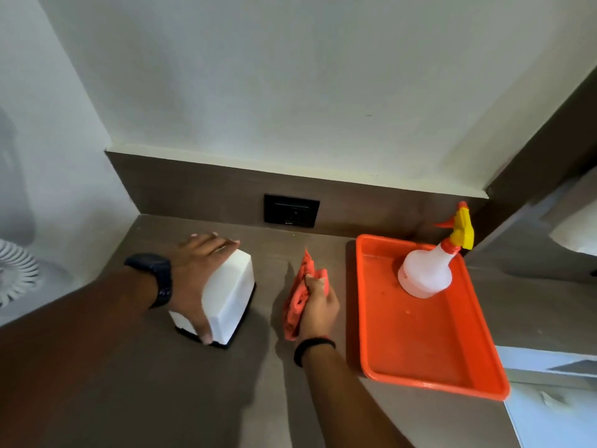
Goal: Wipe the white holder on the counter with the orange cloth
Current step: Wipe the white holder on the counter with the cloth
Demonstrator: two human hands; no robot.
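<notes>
The white holder [230, 295] is a boxy block on a black base, standing on the brown counter [161, 399] left of centre. My left hand [193, 276] grips it from the left side, fingers over its far edge and thumb on its near corner. My right hand [318, 307] is closed around the bunched orange cloth [300, 295], held just above the counter a short way right of the holder, apart from it.
An orange tray [429, 344] lies on the counter at the right, with a white spray bottle [426, 273] with a yellow and orange trigger standing in its far end. A black wall socket [290, 210] sits in the backsplash. The counter's edge drops off at right.
</notes>
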